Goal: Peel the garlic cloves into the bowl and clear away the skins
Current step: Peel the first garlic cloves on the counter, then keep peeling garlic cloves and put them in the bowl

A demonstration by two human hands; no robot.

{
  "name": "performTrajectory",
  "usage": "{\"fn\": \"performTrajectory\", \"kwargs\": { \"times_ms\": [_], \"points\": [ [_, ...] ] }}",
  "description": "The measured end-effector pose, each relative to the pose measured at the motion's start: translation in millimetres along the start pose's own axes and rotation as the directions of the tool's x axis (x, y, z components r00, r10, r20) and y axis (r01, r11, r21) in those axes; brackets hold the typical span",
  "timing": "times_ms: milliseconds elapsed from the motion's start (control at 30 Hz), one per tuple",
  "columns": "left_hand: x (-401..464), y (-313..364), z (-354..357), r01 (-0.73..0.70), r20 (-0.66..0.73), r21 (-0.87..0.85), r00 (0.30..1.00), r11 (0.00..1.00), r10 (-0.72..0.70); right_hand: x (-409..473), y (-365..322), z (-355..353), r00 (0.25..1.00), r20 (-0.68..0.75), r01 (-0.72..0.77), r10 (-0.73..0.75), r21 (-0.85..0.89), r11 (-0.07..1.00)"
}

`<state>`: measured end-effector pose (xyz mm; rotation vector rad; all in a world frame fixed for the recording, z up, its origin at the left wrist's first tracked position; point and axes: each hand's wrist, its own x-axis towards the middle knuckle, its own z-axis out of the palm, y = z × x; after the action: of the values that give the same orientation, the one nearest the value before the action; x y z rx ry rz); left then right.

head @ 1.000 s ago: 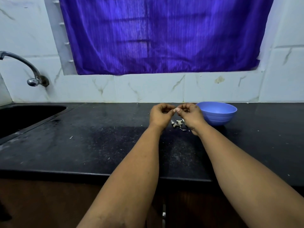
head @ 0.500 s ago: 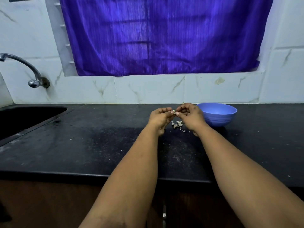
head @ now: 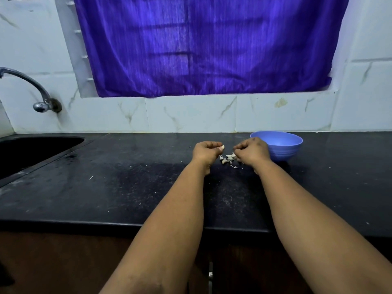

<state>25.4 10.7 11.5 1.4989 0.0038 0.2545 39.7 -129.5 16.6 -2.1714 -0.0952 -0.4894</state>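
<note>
Currently, left hand (head: 205,150) pinches a garlic clove (head: 221,148); right hand (head: 251,150), fingers curled, contents indiscernible, sits beside the bowl (head: 282,149), skins (head: 228,159) lying between the hands.

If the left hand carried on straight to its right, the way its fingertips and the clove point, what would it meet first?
Probably the right hand: the left hand pinches a garlic clove aimed across a small gap at it. Depth is unclear; the skins lie lower.

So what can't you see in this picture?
Head view only:
- Inside of the bowl: its near wall and the right hand hide any cloves.
- What the right hand holds: curled fingers hide it.
- The clove in the left hand: too small to tell if peeled.
- Tap: spout cut off at left edge.
</note>
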Motion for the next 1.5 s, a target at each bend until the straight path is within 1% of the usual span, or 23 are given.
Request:
{"fn": "performTrajectory", "kwargs": {
  "times_ms": [100,200,267,333,400,433,533,667,800,867,933,1067,1133,1233,1300,1367,1500],
  "points": [
    [-2.1,-0.1,0.5,-0.019,-0.012,0.068,1.0,0.998,0.02,2.3,0.9,-2.3,0.999,-0.02,-0.023,0.024,0.045,0.999],
    [-3.1,0.5,0.0,-0.067,-0.032,0.07,0.997,0.995,0.069,1.9,-0.2,-3.8,0.996,-0.06,-0.048,0.059,0.172,0.984],
    [-4.5,1.6,0.1,-0.093,-0.042,0.061,0.995,0.994,0.096,-1.1,-3.3,-4.7,0.994,-0.091,-0.036,0.064,0.279,0.96],
    [-4.9,1.8,0.6,-0.109,-0.054,0.082,0.992,0.991,0.114,-3.2,-6.2,-5.4,0.992,-0.113,-0.013,0.052,0.319,0.948],
    [-4.8,1.4,1.3,-0.122,-0.044,0.098,0.991,0.988,0.127,-5.9,-9.7,-5.2,0.996,-0.074,-0.011,0.039,0.348,0.938],
    [-4.5,1.0,1.9,-0.127,-0.033,0.096,0.991,0.987,0.131,-7.5,-11.3,-4.2,0.999,-0.024,-0.023,0.036,0.399,0.917],
    [-6.1,1.6,3.3,-0.137,-0.01,0.062,0.99,0.989,0.138,-12.2,-15.7,-0.8,0.991,0.13,-0.092,0.019,0.577,0.811],
    [-9.6,4.5,4.6,-0.151,0.047,-0.006,0.987,0.988,0.151,-13.7,-17.4,-3.8,0.985,0.17,-0.145,0.033,0.705,0.694],
    [-11.4,6.3,5.7,-0.158,0.081,-0.018,0.984,0.987,0.159,-11.6,-16.5,-5.5,0.971,0.23,-0.225,0.073,0.756,0.615],
    [-12.5,6.5,5.6,-0.167,0.072,0.008,0.983,0.986,0.166,-10.9,-16.1,-4.1,0.961,0.261,-0.257,0.088,0.732,0.63],
    [-11.2,4.8,5.5,-0.188,0.067,0.04,0.981,0.981,0.185,-10.4,-14.9,-3.0,0.964,0.25,-0.247,0.094,0.704,0.665],
    [-11.0,4.5,4.3,-0.215,0.022,0.051,0.976,0.975,0.215,-11.9,-16.4,-4.5,0.967,0.237,-0.24,0.094,0.72,0.651],
    [-10.7,4.3,2.5,-0.218,-0.005,0.097,0.976,0.971,0.219,-12.4,-16.5,-4.6,0.966,0.247,-0.236,0.075,0.727,0.645],
    [-10.4,5.0,1.2,-0.221,-0.024,0.148,0.974,0.964,0.227,-14.3,-19.1,-3.1,0.961,0.277,-0.203,-0.006,0.719,0.665],
    [-11.1,6.7,0.4,-0.216,-0.065,0.158,0.971,0.964,0.228,-16.1,-20.6,-2.0,0.96,0.276,-0.169,-0.044,0.699,0.695],
    [-11.8,7.2,-0.1,-0.213,-0.095,0.178,0.968,0.961,0.232,-16.0,-20.0,-0.9,0.973,0.228,-0.12,-0.047,0.666,0.737],
    [-9.2,3.0,2.6,-0.237,-0.041,0.281,0.965,0.93,0.258,-12.9,-17.8,-3.5,0.991,0.125,-0.033,-0.039,0.528,0.849]
  ]
}}
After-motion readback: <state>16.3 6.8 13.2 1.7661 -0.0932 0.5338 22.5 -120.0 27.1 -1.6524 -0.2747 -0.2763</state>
